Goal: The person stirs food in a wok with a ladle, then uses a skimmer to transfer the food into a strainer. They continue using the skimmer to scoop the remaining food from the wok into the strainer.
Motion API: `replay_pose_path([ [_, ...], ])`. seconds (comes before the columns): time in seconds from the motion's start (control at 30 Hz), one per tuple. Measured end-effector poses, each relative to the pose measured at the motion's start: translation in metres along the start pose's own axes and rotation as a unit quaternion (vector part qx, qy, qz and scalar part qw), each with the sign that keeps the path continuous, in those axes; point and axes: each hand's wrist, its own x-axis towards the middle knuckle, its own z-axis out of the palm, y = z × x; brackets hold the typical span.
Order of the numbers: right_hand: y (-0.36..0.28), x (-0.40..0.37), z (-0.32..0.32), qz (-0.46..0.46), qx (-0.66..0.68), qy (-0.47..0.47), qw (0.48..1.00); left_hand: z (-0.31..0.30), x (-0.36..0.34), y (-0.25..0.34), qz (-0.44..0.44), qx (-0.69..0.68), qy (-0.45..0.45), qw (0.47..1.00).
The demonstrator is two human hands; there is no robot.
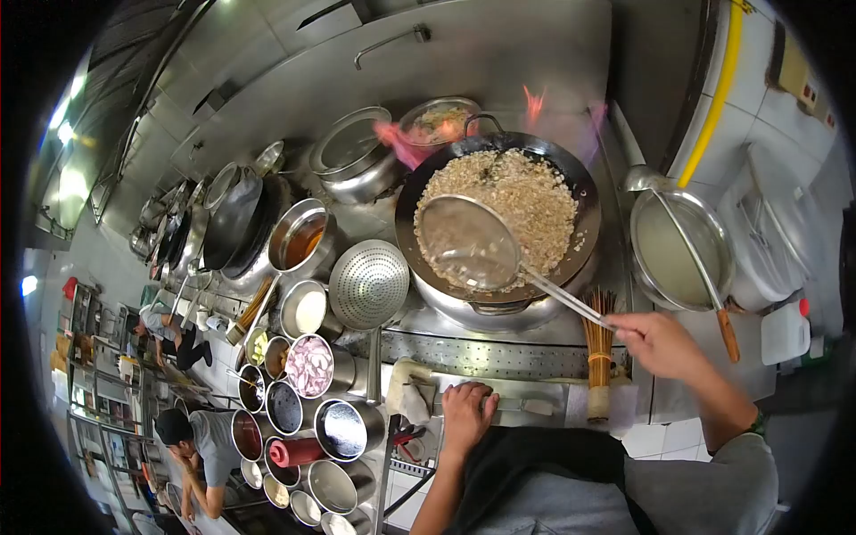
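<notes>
My right hand (658, 346) is wrapped round the end of a long metal handle. It belongs to a round fine-mesh skimmer (468, 241), whose head lies over the left part of a large black wok (587, 201). Pale brown chopped bits (526, 201) fill much of the wok, with darker specks near the top. Flames rise behind the wok's rim. My left hand (468, 415) rests on the steel counter's front edge, fingers laid forward and holding nothing I can see. A folded cloth (410, 392) is just left of it.
A bamboo wok brush (599, 357) stands between my hands. Left are a perforated ladle (368, 283), a pot of chopped onions (310, 366), a red squeeze bottle (296, 452) and several pots. Right are a pot of cloudy liquid (673, 250) and a white jug (785, 333). People are at far left.
</notes>
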Motion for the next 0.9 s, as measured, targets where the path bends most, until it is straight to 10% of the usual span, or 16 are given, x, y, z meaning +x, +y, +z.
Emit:
replay_pose_path([
  [0.53, 0.018, -0.01, 0.015, -0.049, -0.018, 0.008, 0.999, 0.004, -0.002, -0.002, -0.017, 0.013, -0.016, 1.0],
  [0.9, 0.072, 0.007, -0.11, -0.057, -0.198, 0.125, 0.971, 0.006, -0.004, -0.004, 0.01, 0.04, -0.017, 0.999],
])
